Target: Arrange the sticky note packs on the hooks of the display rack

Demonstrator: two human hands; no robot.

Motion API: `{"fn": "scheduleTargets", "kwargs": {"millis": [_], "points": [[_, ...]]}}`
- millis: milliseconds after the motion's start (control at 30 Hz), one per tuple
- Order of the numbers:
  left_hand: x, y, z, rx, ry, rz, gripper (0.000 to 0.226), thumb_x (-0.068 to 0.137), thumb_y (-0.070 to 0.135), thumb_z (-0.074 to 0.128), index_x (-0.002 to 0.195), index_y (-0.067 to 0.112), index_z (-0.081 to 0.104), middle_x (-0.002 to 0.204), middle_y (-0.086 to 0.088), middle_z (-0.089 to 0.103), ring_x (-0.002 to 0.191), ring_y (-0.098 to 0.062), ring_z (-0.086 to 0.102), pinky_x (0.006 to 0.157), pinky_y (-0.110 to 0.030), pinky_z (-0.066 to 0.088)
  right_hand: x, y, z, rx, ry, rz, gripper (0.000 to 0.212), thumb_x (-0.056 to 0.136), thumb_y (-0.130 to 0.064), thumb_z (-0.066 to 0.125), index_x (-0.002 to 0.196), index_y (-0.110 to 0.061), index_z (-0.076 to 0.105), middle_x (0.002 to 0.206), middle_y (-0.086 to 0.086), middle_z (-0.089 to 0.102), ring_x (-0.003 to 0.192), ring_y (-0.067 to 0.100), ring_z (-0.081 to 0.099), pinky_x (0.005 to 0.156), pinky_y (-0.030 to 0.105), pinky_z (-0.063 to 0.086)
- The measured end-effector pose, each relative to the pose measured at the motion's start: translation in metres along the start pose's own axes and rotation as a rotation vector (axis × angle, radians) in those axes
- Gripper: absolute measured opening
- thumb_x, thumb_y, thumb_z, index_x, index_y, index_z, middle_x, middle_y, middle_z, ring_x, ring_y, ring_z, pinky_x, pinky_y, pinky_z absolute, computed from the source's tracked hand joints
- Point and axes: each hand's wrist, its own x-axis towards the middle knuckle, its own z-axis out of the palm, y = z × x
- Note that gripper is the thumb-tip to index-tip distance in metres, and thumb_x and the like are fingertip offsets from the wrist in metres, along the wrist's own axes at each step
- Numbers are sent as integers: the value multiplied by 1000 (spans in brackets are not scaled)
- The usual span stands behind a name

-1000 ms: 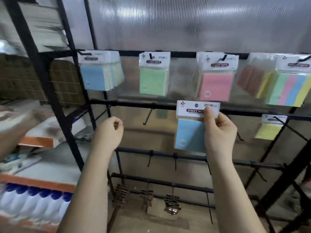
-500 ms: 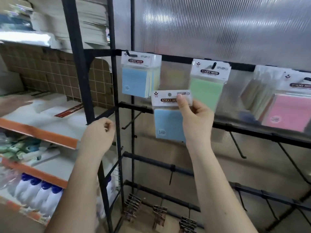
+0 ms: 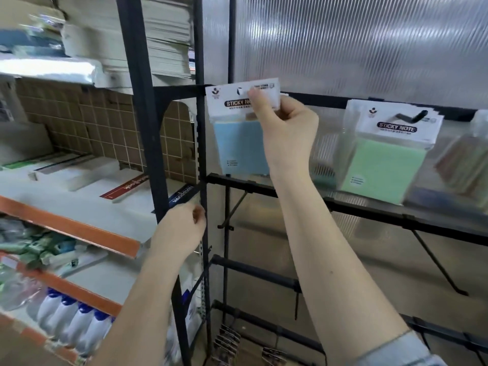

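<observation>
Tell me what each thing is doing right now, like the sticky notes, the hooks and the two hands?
Blue sticky note pack: held up at the top rail, header hole by the hook.
Right hand: pinching the blue pack's header.
Left hand: fingers curled, holding nothing, beside the rack post.
Green sticky note pack: hanging on its hook.
Hook below the blue pack: bare.
White bottles: lined up on the low shelf.

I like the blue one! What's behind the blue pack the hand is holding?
Behind the blue pack held by the right hand are edges of more packs and the rack's top bar. The hook itself is covered, so I can't see it.
</observation>
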Motion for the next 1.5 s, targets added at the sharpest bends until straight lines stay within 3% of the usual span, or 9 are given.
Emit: {"fn": "scheduleTargets", "kwargs": {"millis": [267,433,633,733,833,967,1067,1333,1500], "points": [[7,-8,4,-5,-6,36,20,94,21,49,110,20,60,98,-2,64,82,-19,62,74,-33,53,8,6,21,-60,70,49,22,84,-32,70,64,-24,67,63,-6,69,62,9,60,59,27,44],[11,-10,4,-10,-1,47,17,93,19,49,104,20,61,99,-3,64,81,-22,61,73,-34,52,7,7,21,-68,106,61,26,84,-27,68,60,-21,63,58,-10,64,58,8,55,59,26,43],[15,-10,4,-51,2,48,20,94,20,49,110,20,60,103,-3,64,84,-20,62,76,-36,54,13,20,18,-120,138,34,46,86,-23,67,54,-13,36,47,-8,30,48,9,25,47,20,24],[15,-10,4,-68,2,47,22,94,19,50,113,20,60,105,-4,64,88,-22,62,79,-37,55,14,25,17,-284,159,-41,40,89,-30,64,59,-14,44,55,-3,43,51,8,34,46,19,26],[14,-9,1,-94,4,44,21,94,19,49,112,21,60,102,-3,64,81,-21,63,76,-40,56,20,29,17,-445,207,-96,29,89,-36,62,70,-14,58,76,0,61,74,14,52,52,24,34],[12,-9,-2,-100,23,53,21,94,19,49,111,21,61,102,1,64,84,-16,62,77,-36,55,29,35,14,-387,204,-26,29,85,-38,67,102,-15,68,95,-1,65,85,10,56,59,12,35],[9,-7,-4,-94,37,58,20,95,19,49,110,21,62,102,2,63,87,-15,60,79,-32,53,24,32,9,-299,231,-35,26,85,-33,68,108,-19,65,103,-5,65,92,8,57,70,12,41],[-18,12,-10,-80,46,89,16,94,20,51,106,20,61,99,4,60,86,-13,58,73,-26,46,-13,26,-41,-297,237,23,13,94,-24,57,92,-18,68,80,-14,64,74,-4,57,66,4,42],[-51,32,-9,-83,24,77,13,94,22,50,99,26,60,99,1,63,86,-16,60,83,-35,51,-48,24,-100,-436,197,118,24,97,-27,52,99,-12,70,85,-6,67,78,6,59,64,10,41]]}}
